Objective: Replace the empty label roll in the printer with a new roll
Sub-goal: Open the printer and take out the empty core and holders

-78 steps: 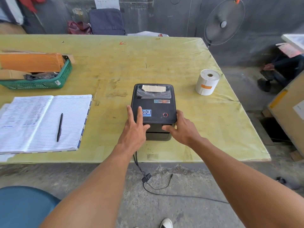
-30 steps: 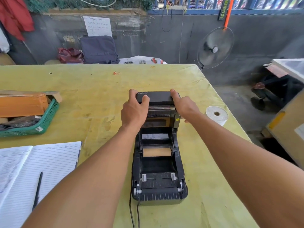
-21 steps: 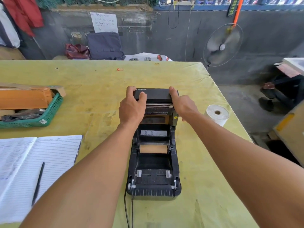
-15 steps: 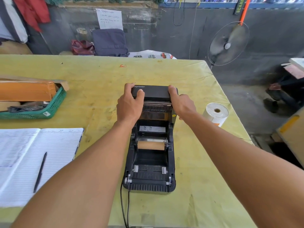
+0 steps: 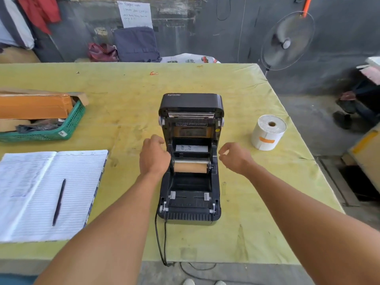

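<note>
Open printer [image 5: 189, 214] (bare core [image 5: 190, 168] inside)

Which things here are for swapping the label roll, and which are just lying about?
For the job: open printer, empty cardboard core inside it, new label roll.
Just lying about: notebook, pen, green basket, fan.
</note>
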Demonstrator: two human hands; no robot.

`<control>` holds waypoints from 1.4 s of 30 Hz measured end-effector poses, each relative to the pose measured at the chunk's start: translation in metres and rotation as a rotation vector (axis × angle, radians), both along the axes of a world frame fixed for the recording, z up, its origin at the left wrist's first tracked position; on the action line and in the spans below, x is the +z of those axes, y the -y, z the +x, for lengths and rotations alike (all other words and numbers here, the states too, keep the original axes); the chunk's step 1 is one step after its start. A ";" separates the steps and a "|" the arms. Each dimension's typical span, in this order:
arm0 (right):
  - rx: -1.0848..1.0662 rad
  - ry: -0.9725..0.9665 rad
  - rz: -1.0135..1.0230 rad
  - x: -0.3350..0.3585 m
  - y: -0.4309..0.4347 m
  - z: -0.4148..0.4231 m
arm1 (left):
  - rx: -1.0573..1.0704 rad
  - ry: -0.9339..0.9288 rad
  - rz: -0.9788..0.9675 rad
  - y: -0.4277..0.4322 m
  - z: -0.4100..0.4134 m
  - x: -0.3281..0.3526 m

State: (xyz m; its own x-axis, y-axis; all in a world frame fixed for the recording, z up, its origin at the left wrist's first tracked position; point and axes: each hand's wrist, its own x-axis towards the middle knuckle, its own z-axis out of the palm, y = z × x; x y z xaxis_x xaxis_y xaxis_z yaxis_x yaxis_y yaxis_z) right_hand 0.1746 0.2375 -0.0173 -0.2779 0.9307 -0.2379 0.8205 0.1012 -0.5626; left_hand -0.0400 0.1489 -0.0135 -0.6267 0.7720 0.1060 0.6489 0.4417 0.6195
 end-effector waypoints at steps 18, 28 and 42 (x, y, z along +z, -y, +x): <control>0.001 -0.290 -0.128 -0.003 0.024 -0.009 | -0.415 0.063 -0.053 0.018 -0.019 -0.032; -0.217 -0.618 -0.541 0.035 0.027 0.064 | -0.462 0.941 0.027 -0.024 0.059 0.026; -0.333 -0.613 -0.607 0.007 0.018 0.175 | -0.463 1.329 -0.184 -0.045 0.167 -0.009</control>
State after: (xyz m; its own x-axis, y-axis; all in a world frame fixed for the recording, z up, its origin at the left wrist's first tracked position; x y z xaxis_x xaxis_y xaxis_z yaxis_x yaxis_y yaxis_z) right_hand 0.3491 0.2192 -0.0099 -0.2569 0.7487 -0.6111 0.2955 -0.5412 -0.7873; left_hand 0.1272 0.1943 -0.0220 0.1307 0.8700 -0.4755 -0.2562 0.4929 0.8315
